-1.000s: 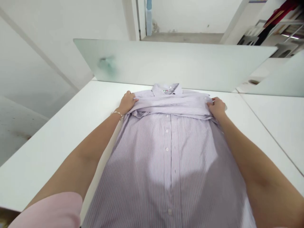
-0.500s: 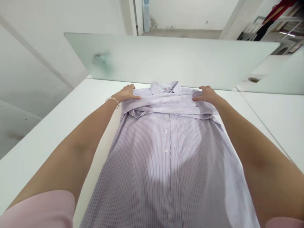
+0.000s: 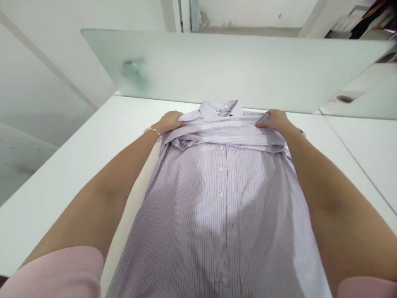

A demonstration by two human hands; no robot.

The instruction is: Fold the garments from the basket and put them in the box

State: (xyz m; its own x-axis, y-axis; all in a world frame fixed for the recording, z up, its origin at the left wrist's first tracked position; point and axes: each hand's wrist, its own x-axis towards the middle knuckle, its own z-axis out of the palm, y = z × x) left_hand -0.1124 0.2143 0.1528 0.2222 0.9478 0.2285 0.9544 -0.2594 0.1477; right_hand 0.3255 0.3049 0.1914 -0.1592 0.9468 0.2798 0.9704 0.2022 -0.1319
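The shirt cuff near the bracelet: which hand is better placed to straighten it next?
Probably the left hand: it holds the shirt just above that cuff. The right hand holds the shirt's opposite side, farther away.

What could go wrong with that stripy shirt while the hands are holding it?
The folded-over sleeves could slip or bunch up if the left hand and right hand pull the striped shirt unevenly. The bracelet just behind the left hand might snag the shirt. The collar lies close to the frosted panel, so it could crumple if pushed that way.
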